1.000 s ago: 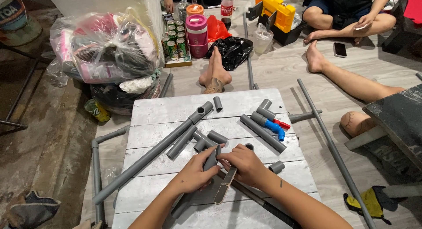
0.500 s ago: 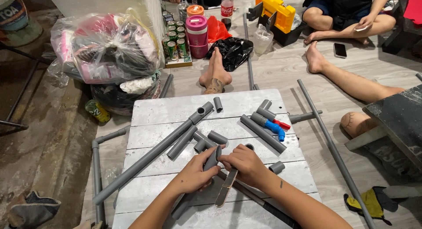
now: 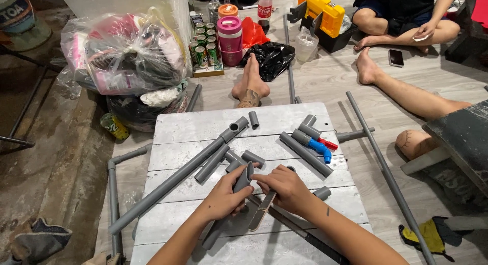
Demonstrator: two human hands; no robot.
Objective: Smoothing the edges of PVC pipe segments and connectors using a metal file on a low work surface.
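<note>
Our left hand (image 3: 227,195) closes around a short grey plastic pipe piece (image 3: 244,177), tilted up off the white plank desk (image 3: 203,125). Our right hand (image 3: 285,189) grips a flat metal blade (image 3: 261,211) pressed against the pipe's lower end. Beyond the pipe lie loose grey fittings (image 3: 252,157) and a blue valve (image 3: 318,148). We judge the blade could slip off the round plastic toward our left fingers.

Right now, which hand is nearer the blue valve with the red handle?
Right. The right hand sits below-left of the blue valve, with pipe pieces between them; the left hand is further left, gripping a grey pipe.
</note>
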